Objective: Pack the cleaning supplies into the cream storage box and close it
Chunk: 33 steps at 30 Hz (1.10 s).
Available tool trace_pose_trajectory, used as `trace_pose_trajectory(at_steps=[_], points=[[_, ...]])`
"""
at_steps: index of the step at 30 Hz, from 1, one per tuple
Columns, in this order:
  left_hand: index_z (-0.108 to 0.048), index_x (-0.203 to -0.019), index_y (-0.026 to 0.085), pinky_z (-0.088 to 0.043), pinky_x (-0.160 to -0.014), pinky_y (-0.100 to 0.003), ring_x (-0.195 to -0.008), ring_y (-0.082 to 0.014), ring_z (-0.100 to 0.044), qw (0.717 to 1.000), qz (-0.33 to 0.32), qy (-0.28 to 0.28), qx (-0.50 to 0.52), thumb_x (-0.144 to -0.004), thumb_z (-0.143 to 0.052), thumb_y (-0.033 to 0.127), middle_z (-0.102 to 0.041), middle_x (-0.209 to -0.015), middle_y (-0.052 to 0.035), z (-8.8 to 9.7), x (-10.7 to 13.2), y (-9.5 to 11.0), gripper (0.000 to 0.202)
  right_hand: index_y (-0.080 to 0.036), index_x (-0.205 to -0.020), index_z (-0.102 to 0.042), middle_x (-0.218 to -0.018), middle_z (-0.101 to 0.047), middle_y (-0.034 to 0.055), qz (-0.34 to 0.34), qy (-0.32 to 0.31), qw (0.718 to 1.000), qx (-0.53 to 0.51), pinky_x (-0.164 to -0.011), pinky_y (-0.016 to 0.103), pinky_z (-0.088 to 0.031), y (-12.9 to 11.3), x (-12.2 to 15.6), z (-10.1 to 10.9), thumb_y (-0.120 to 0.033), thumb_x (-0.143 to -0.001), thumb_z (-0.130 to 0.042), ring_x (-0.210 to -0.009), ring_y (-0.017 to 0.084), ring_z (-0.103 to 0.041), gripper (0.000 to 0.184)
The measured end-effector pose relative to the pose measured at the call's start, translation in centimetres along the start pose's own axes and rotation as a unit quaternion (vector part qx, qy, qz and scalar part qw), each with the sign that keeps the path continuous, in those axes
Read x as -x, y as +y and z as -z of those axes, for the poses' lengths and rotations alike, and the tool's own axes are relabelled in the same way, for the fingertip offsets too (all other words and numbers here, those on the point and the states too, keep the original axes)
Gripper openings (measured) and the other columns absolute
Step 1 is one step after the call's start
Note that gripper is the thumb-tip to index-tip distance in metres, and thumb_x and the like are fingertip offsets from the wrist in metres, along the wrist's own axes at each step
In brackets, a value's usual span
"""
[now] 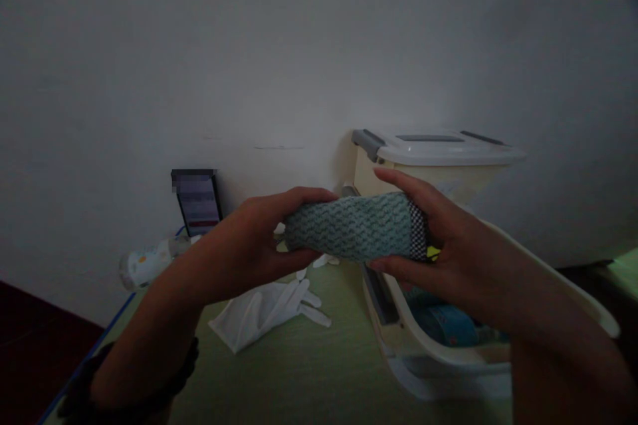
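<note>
A teal, coarsely textured knit roll (353, 226) is held level above the table, with a black-and-white checked band at its right end. My left hand (269, 232) grips its left end, thumb below and fingers above. Around the checked end, my right hand (443, 232) is closed with the thumb underneath. A bit of yellow shows beside the right palm. Below the roll lies a white glove (269, 312), flat on the green table cover (279, 378). Whether the roll is a folded cloth or a knitted garment, I cannot tell.
An open cream storage bin (433, 348) on the right contains blue and teal items, partly hidden by my right arm. Behind it stands a bin with a white lid (428, 153). At back left, a dark-framed screen (198, 202) leans on the wall near a clear bottle (149, 265).
</note>
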<state>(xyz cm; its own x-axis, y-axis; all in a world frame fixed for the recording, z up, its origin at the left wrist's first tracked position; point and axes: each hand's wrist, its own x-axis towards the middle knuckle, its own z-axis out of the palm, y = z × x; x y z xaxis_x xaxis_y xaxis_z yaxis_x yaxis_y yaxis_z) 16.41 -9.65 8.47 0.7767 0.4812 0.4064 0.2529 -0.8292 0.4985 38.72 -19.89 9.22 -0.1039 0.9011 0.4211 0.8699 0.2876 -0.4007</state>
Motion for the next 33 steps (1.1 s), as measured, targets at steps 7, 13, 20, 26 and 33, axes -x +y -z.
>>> trace_pose_trajectory(at_steps=[7, 13, 20, 26, 33], points=[[-0.046, -0.128, 0.020, -0.050, -0.085, -0.030, -0.092, -0.0195, -0.064, 0.999, 0.002, 0.003, -0.050, -0.079, -0.063, 0.027, -0.067, -0.107, -0.0064, -0.3, -0.1, 0.0, 0.052, -0.025, -0.126, -0.044, -0.104, -0.064, 0.0045, -0.009, -0.024, 0.999, -0.019, -0.059, 0.024, -0.052, -0.5, -0.2, 0.2, -0.032, -0.076, -0.067, -0.082, 0.020, -0.065, 0.055], [-0.045, -0.128, 0.019, -0.047, -0.089, -0.033, -0.099, -0.0214, -0.062, 0.997, 0.011, -0.009, -0.072, -0.080, -0.061, 0.025, -0.064, -0.114, -0.0078, -0.2, 0.0, -0.4, 0.051, -0.027, -0.121, -0.043, -0.096, -0.060, -0.0005, -0.013, -0.055, 0.997, -0.059, -0.061, 0.021, -0.050, -1.1, -0.2, 0.4, -0.039, -0.074, -0.070, -0.075, 0.015, -0.061, 0.055], [-0.050, -0.119, 0.018, -0.047, -0.088, -0.031, -0.092, -0.0183, -0.060, 0.996, -0.020, -0.003, -0.082, -0.081, -0.061, 0.022, -0.062, -0.105, -0.0057, -0.1, -0.2, -0.2, 0.040, -0.028, -0.120, -0.046, -0.102, -0.058, -0.0008, -0.008, -0.039, 0.996, -0.077, -0.066, 0.020, -0.049, -0.8, -0.1, 0.5, -0.035, -0.084, -0.059, -0.080, 0.013, -0.059, 0.040], [-0.050, -0.117, 0.017, -0.045, -0.087, -0.026, -0.109, -0.0188, -0.050, 0.993, -0.068, 0.026, -0.096, -0.076, -0.062, 0.013, -0.049, -0.122, -0.0092, -0.5, -0.5, -0.4, 0.043, -0.026, -0.120, -0.047, -0.099, -0.059, 0.0004, -0.003, -0.065, 0.992, -0.105, -0.064, 0.023, -0.048, -0.8, -0.1, 0.6, -0.028, -0.090, -0.047, -0.079, 0.013, -0.058, 0.030], [-0.059, -0.099, 0.019, -0.044, -0.072, -0.023, -0.079, -0.0141, -0.062, 0.994, -0.019, -0.037, -0.097, -0.077, -0.060, 0.014, -0.066, -0.086, 0.0012, -0.1, -0.3, 0.4, 0.022, -0.031, -0.120, -0.047, -0.096, -0.059, -0.0015, -0.006, -0.064, 0.986, -0.153, -0.062, 0.021, -0.050, -0.6, 0.4, 0.8, -0.026, -0.090, -0.049, -0.080, 0.013, -0.058, 0.031]])
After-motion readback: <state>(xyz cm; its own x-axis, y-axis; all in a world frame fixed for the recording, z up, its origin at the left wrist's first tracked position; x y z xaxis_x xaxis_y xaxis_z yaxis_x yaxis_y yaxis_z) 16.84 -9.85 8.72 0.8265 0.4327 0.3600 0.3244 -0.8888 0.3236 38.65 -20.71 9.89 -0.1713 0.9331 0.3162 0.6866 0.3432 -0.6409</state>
